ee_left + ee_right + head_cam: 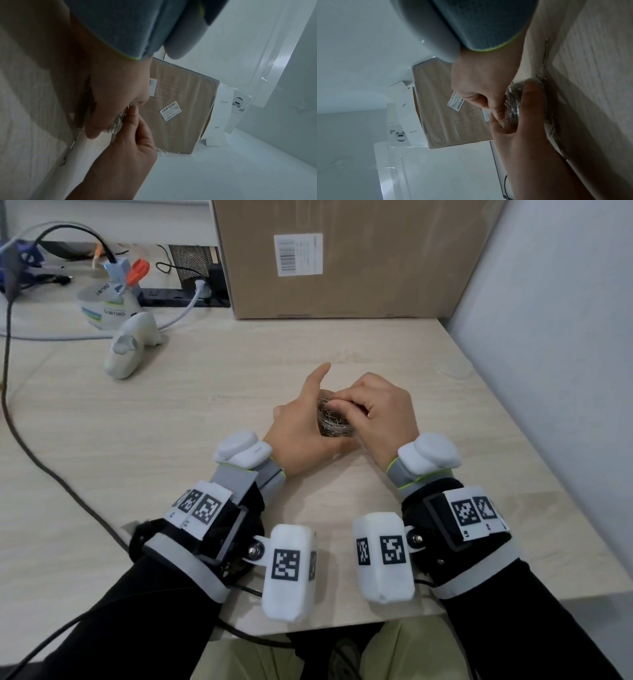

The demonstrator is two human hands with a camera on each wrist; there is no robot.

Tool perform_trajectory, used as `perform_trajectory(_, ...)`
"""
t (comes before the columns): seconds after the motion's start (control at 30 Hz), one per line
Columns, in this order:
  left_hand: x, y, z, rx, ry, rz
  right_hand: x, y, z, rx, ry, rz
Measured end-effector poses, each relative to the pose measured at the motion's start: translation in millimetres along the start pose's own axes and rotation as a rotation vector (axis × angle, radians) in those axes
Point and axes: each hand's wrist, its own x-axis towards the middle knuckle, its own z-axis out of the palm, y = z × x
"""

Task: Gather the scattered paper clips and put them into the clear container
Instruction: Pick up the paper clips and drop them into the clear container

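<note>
The clear round container (335, 422) stands on the wooden table (171, 440), filled with silver paper clips (327, 405). My left hand (301, 419) grips its left side, thumb round the near wall and forefinger stretched out. My right hand (346, 405) hovers over the mouth with curled fingers pinching a clip. In the right wrist view the right fingertips (498, 113) meet at the container (513, 102), and the left hand's thumb (531, 97) lies across it. Loose clips (545, 54) lie on the table beside it. In the left wrist view the container (116, 121) shows between both hands.
A large cardboard box (342, 258) stands at the back of the table. A white controller (132, 350), tape rolls (106, 306) and a power strip (178, 297) sit at the back left. A dark cable (34, 460) runs down the left side. A pale wall (548, 371) borders the right.
</note>
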Motion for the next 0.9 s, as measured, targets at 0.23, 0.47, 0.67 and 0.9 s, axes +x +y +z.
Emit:
perform_trajectory(0.23,-2.6,5.8,5.6,-0.001,-0.078,0.046,1.9,-3.1,0.3,0.025,0.147,0.036)
perform_trajectory(0.47,-2.3,7.2,6.2,-0.041,-0.046,0.078,-0.2,-5.1,-0.4,0.07,0.145,0.052)
perform_trajectory(0.67,3.8,-0.3,7.1,-0.052,0.04,0.104,-3.9,-14.2,-2.9,0.137,0.195,0.119)
perform_trajectory(0.9,8.5,-12.8,-9.6,0.035,0.264,0.01,-4.3,-8.3,-8.6,0.162,0.304,0.202)
